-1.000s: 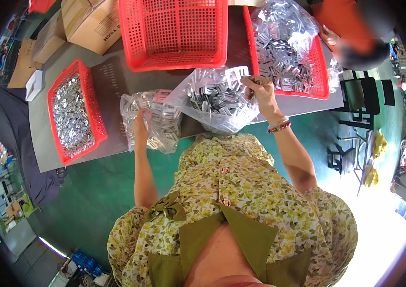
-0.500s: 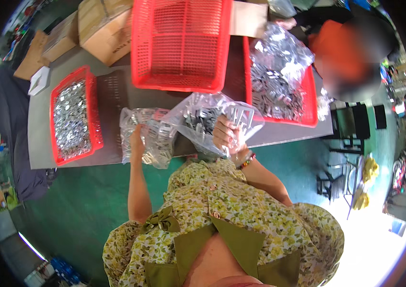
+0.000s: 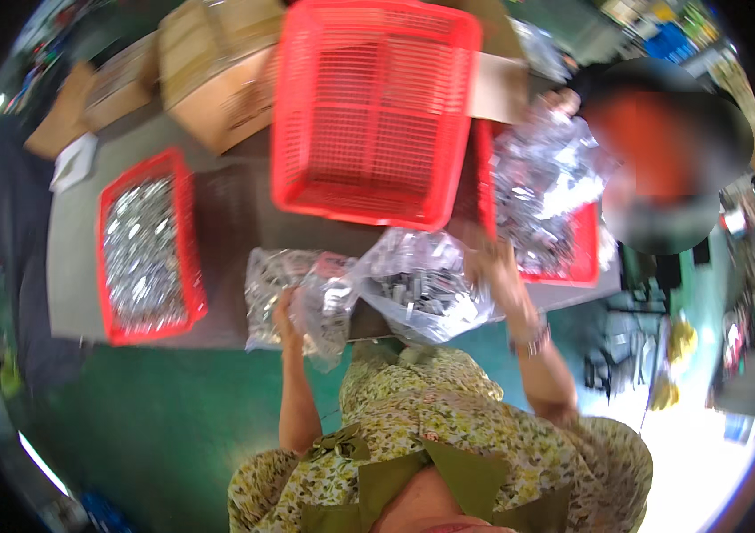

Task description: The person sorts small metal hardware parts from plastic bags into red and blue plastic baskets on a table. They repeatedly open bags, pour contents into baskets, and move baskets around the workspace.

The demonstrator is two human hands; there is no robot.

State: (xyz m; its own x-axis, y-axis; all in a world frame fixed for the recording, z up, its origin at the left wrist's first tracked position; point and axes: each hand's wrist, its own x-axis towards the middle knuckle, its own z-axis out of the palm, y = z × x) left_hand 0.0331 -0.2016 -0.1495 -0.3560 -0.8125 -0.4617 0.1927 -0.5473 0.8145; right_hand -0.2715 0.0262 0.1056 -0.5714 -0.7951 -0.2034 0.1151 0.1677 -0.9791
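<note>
A clear plastic bag [image 3: 257, 289] of small silvery metal parts lies at the table's near edge. My left hand [image 3: 287, 318] is closed on it, its fingers partly hidden against the plastic. Just to its right, a second clear bag [image 3: 382, 306] gapes open, with grey metal pieces [image 3: 423, 295] inside. My right hand [image 3: 497, 271] is over the far right rim of that bag, beside the right basket; motion smears its fingers, so whether it holds anything does not show. That right red basket [image 3: 585, 244] contains metal parts, partly covered by crumpled clear plastic [image 3: 551, 169].
A large red basket [image 3: 377, 217] stands tilted beyond the bags. Another red basket [image 3: 192, 258], full of shiny metal parts, is at left. Cardboard boxes [image 3: 217, 98] sit at the back left. A person in orange [image 3: 653, 142] is at the far right, a hand [image 3: 562, 100] by the plastic.
My right hand, which had been gripping metal pieces above the open bag, has swung right toward the right basket. The left hand stays at its bag. The whole view has shifted.
</note>
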